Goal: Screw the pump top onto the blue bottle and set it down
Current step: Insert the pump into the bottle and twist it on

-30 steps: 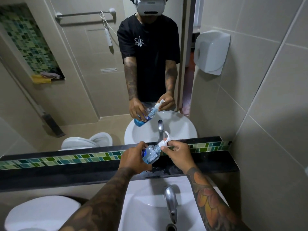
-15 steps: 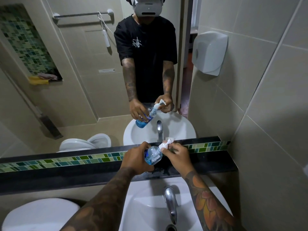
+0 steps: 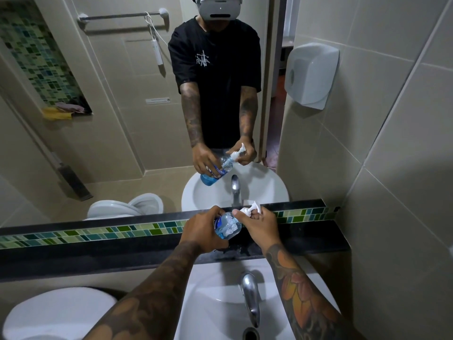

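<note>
A clear bottle with blue liquid and a blue label (image 3: 227,227) is tilted in the air above the dark ledge, its neck pointing up and to the right. My left hand (image 3: 204,231) is wrapped around its body from the left. The white pump top (image 3: 250,210) sits on the bottle's neck, its nozzle pointing right. My right hand (image 3: 262,227) pinches the pump collar with thumb and fingers. The mirror shows the same grip from the front.
A dark stone ledge (image 3: 306,238) with a green mosaic strip runs under the mirror (image 3: 122,119). Below is a white basin (image 3: 215,303) with a chrome tap (image 3: 250,298). A white toilet (image 3: 54,312) is at the lower left. A paper dispenser (image 3: 311,74) hangs on the right wall.
My right hand has turned on the pump top, so the nozzle now points to the right. The bottle stays tilted in my left hand, hardly moved.
</note>
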